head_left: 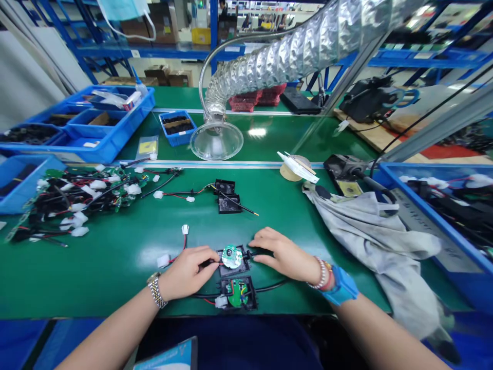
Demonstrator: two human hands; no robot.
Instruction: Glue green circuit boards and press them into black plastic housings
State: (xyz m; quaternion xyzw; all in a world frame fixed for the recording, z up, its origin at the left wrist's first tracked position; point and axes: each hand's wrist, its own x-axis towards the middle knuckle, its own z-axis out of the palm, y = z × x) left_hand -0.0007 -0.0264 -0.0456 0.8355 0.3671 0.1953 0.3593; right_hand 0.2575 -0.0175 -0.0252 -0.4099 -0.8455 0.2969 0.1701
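Observation:
Near the front edge of the bench, a round green circuit board (231,256) sits in a black plastic housing (241,270). My left hand (192,271) is at its left side, thumb and forefinger closed in a pinch on the thin wires that run toward a white connector (164,261). On the other side, my right hand (283,254) has thumb and fingers apart around the black cable (257,253) leaving the housing. Just below lies a second black housing (252,298) with a green board (238,293), coloured wires and cables at both ends.
Two black housings (229,204) with wires lie farther back. A heap of wired boards (92,192) covers the left. A clear extraction hood (216,141) hangs over the bench. Grey gloves (370,226), a soldering iron holder (342,172) and a blue bin (435,226) are at right.

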